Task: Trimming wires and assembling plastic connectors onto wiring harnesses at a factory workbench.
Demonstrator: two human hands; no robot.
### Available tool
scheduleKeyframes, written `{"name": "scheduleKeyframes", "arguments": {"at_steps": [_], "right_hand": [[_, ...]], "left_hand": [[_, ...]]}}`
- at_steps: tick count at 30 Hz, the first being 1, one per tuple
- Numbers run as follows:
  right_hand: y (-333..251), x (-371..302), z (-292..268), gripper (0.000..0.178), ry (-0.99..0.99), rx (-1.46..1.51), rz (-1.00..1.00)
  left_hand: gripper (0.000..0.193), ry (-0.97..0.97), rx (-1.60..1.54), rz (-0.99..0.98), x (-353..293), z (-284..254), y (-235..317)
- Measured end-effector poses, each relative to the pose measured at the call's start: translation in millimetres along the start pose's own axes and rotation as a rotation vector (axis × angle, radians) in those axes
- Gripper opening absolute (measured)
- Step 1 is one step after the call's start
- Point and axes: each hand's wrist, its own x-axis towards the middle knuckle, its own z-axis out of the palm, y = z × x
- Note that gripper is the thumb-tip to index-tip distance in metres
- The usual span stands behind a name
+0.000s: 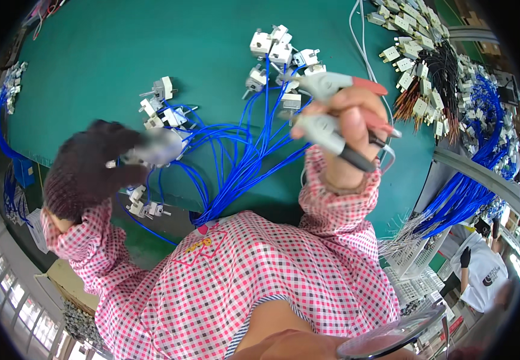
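Note:
My left hand [86,168], in a dark knitted glove, is closed on a white plug [163,147] with a blue wire, blurred by motion. My bare right hand [350,129] grips a hand tool [326,133] with grey bodies and red and black handles; blur hides its exact kind and whether it is one tool or two. Between the hands, a bundle of blue wires [230,180] fans out from the table's near edge. White plugs with metal prongs [281,54] end the wires beyond the right hand. More white plugs [164,90] lie beyond the gloved hand.
The green tabletop [140,36] spreads out ahead. At the far right lie heaps of white connectors [419,78] with dark wires and thick blue wire bundles [464,198]. A grey cable [365,42] crosses the back. Another person [479,270] is at the lower right.

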Motion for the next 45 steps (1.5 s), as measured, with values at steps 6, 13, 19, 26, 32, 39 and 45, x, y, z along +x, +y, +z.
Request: {"name": "scheduleKeyframes", "arguments": {"at_steps": [6, 13, 19, 26, 32, 39, 45], "right_hand": [[31.4, 10.8, -4.3, 0.022, 0.285, -0.285, -0.012], [43.6, 9.9, -0.8, 0.024, 0.380, -0.254, 0.013], [25.7, 3.9, 5.4, 0.027, -0.060, -0.436, 0.057], [8.4, 4.1, 30.8, 0.026, -0.277, -0.595, 0.049], [3.6, 6.9, 37.6, 0.018, -0.434, -0.853, -0.209], [20.3, 0.9, 45.8, 0.019, -0.426, -0.834, -0.307], [41.4, 4.2, 51.9, 0.021, -0.417, -0.772, -0.393]], "left_hand": [[0.050, 0.156, -0.290, 0.115, 141.0, 46.3, 50.6], [0.045, 0.074, -0.250, -0.047, 155.2, 53.3, 56.9], [0.042, 0.223, -0.539, 0.224, 79.0, 25.8, 41.0], [0.046, 0.395, -0.514, 0.422, 43.8, 35.4, 39.0], [0.045, 0.468, -0.431, 0.455, 39.4, 40.5, 33.5], [0.049, 0.491, -0.432, 0.414, 28.4, 47.4, 33.1], [0.049, 0.619, -0.350, 0.396, 22.0, 49.6, 36.0]]}}
